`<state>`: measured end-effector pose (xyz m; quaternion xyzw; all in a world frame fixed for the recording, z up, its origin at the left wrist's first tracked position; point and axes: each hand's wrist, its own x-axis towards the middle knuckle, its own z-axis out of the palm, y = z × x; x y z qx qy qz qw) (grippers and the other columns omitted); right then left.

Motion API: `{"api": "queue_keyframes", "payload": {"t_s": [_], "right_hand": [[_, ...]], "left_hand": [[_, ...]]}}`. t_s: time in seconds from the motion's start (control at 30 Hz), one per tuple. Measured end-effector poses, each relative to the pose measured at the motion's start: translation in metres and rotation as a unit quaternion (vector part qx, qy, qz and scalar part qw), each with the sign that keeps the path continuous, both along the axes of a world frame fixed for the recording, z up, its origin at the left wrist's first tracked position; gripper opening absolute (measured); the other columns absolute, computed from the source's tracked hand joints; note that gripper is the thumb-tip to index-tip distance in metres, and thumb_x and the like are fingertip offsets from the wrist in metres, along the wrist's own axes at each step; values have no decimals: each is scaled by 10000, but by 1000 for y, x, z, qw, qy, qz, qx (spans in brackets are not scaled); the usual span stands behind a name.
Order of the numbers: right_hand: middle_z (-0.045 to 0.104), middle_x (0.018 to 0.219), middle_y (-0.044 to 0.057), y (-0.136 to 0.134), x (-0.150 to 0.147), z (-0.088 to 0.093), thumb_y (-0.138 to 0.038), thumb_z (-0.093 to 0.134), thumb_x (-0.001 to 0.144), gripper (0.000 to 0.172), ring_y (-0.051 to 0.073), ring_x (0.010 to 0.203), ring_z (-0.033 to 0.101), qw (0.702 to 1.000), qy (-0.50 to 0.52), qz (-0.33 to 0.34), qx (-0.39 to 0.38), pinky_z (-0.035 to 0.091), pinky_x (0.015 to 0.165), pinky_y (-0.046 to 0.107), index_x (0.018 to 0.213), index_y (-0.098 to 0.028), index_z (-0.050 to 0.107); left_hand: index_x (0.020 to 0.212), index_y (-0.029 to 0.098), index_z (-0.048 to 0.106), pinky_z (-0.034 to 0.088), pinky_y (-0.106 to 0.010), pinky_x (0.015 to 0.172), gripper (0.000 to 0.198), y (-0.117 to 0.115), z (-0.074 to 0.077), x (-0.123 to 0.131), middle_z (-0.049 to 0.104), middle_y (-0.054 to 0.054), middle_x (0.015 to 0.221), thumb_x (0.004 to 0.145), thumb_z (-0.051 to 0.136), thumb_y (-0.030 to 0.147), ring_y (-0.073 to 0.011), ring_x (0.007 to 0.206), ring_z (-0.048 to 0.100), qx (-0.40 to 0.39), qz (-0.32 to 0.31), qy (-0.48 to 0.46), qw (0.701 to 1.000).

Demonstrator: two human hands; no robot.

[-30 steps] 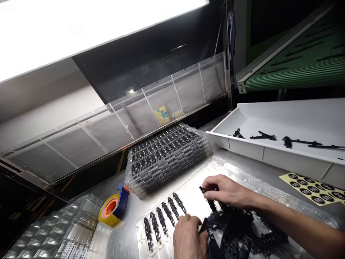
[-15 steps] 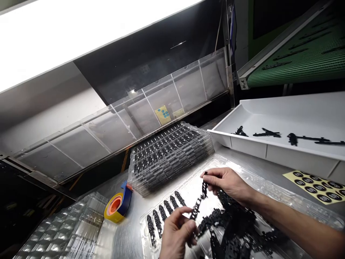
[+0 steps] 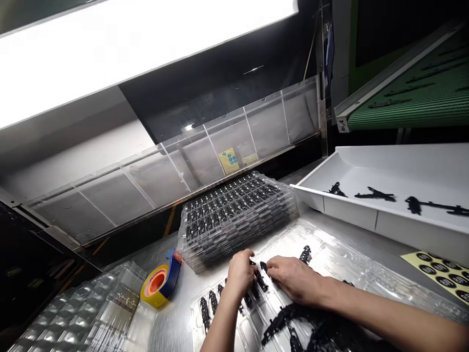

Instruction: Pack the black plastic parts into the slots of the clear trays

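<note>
My left hand (image 3: 241,273) is over a clear plastic tray (image 3: 252,326), fingers closed at the end of a black perforated plastic part (image 3: 261,279) in a slot. Beside it, my right hand (image 3: 293,277) pinches another black part (image 3: 264,265) at its fingertips; most of that part is hidden. A further black part (image 3: 305,253) sticks out beyond the right knuckles; I cannot tell whether this hand holds it. Several black parts (image 3: 204,313) lie in a row in the tray's left slots. A pile of loose black parts (image 3: 322,330) lies below my right forearm.
Behind the tray stands a tall stack of filled clear trays (image 3: 238,220). At left are a tape dispenser (image 3: 157,283) and stacked clear trays (image 3: 88,308). At right are a white bin (image 3: 340,210) with black parts, a sticker sheet (image 3: 439,274) and a green conveyor (image 3: 414,107).
Both hands have moved from above the pile up and forward to the tray's slots. The black parts held up between them are now down at the tray. The view has shifted slightly.
</note>
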<state>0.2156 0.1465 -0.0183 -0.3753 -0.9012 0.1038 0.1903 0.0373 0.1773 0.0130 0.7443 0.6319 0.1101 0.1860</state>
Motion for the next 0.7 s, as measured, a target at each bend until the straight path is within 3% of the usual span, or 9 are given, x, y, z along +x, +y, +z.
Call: {"api": "queue_keyframes", "payload": {"t_s": [0.2, 0.33, 0.6, 0.7], "right_hand": [[644, 928, 104, 0, -7, 7, -156, 465, 868, 198, 234, 891, 554, 998, -55, 2, 21, 447, 768, 347, 877, -148, 662], [658, 982, 99, 3, -2, 12, -300, 534, 880, 202, 265, 1000, 544, 999, -41, 11, 8, 430, 860, 397, 911, -163, 680], [668, 973, 93, 12, -10, 20, -180, 516, 858, 181, 255, 996, 550, 999, -44, -4, -9, 429, 866, 384, 896, -168, 693], [658, 1035, 79, 13, 7, 27, -180, 534, 860, 182, 243, 1003, 550, 999, -35, -36, -20, 424, 868, 377, 940, -181, 697]], "left_hand": [[1060, 167, 609, 372, -283, 816, 263, -10, -13, 5, 588, -93, 1075, 828, 489, 137, -207, 987, 540, 73, 45, 78, 993], [916, 217, 670, 365, -294, 819, 205, -22, -13, 1, 615, -52, 1012, 855, 476, 203, -215, 984, 506, 72, 18, 90, 993], [898, 226, 717, 371, -302, 838, 213, -32, -7, 0, 641, -36, 1034, 774, 548, 189, -223, 989, 499, 53, -1, 71, 996], [924, 218, 711, 368, -302, 852, 242, -38, -2, 4, 634, -51, 1058, 804, 504, 179, -222, 1006, 510, 53, 2, 59, 997]]}}
